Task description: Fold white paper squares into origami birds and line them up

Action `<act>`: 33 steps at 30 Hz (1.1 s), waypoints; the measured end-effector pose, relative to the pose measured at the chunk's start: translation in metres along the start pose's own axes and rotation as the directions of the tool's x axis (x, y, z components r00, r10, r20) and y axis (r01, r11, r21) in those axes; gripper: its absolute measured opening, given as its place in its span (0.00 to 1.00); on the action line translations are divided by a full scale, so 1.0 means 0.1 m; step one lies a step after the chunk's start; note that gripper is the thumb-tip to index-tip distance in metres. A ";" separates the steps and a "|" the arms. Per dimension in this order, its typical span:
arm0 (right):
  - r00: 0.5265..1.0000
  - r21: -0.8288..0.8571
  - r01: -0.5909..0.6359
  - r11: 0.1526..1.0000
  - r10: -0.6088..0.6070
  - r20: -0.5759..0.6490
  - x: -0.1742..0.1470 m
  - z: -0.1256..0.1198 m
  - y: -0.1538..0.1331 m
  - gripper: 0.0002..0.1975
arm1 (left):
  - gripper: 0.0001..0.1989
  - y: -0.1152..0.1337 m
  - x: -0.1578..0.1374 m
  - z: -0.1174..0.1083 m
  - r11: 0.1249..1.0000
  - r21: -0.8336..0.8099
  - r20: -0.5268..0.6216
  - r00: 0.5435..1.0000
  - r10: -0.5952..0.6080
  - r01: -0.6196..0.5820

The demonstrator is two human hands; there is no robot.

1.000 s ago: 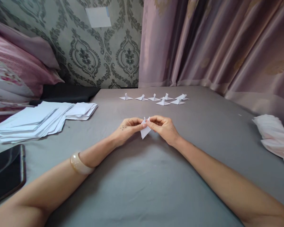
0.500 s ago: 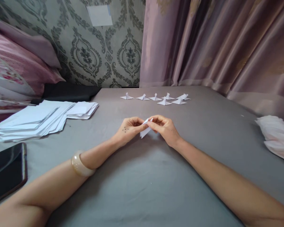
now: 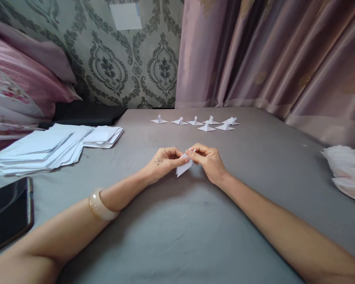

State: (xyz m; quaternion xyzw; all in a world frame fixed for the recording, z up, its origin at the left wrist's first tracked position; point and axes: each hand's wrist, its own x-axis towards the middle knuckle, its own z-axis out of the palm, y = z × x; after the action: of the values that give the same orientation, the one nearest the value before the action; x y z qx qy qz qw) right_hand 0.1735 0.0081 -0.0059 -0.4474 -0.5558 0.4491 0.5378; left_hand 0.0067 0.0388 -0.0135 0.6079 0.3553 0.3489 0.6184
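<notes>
A small folded piece of white paper (image 3: 184, 168) is held up between my two hands over the grey cloth surface (image 3: 183, 236). My left hand (image 3: 165, 162) pinches it from the left with thumb and fingers. From the right, my right hand (image 3: 207, 161) grips its upper edge, with the thumb lying across the fold. The fingertips hide part of the paper's top. Beyond my hands stand several folded white paper birds (image 3: 206, 126), loosely lined up near the far edge.
At the left lie a stack of white paper sheets (image 3: 32, 148) and a smaller stack of paper squares (image 3: 103, 136). A black phone (image 3: 8, 213) rests nearer me. Crumpled pale cloth or plastic (image 3: 344, 167) lies at right. A patterned wall (image 3: 133, 67) and pink curtains (image 3: 254, 51) border the far side.
My right hand has shifted its grip slightly along the paper's top, and more of the folded paper's flat face shows below the fingers. My left hand has barely moved.
</notes>
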 end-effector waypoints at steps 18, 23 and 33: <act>0.955 0.046 -0.285 0.957 0.280 0.093 0.04 -0.03 0.06 0.18 | 0.13 -0.02 0.05 -0.07 0.948 -0.300 -0.061 0.989 -0.131 0.107; 0.951 -0.037 -0.309 0.950 0.309 0.001 0.06 -0.06 0.09 0.17 | 0.15 -0.05 0.08 -0.10 0.972 -0.219 -0.115 0.988 -0.108 0.080; 0.981 -0.329 -0.191 0.925 0.190 -0.037 0.08 -0.09 0.23 0.11 | 0.17 -0.20 0.13 -0.15 0.975 0.213 -0.100 0.992 0.079 -0.057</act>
State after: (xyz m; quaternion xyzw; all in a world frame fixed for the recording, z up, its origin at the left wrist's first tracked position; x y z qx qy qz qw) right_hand 0.1832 0.0206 -0.0270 -0.5841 -0.5759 0.3986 0.4102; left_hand 0.0006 0.0572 -0.0336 0.6620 0.4019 0.3627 0.5184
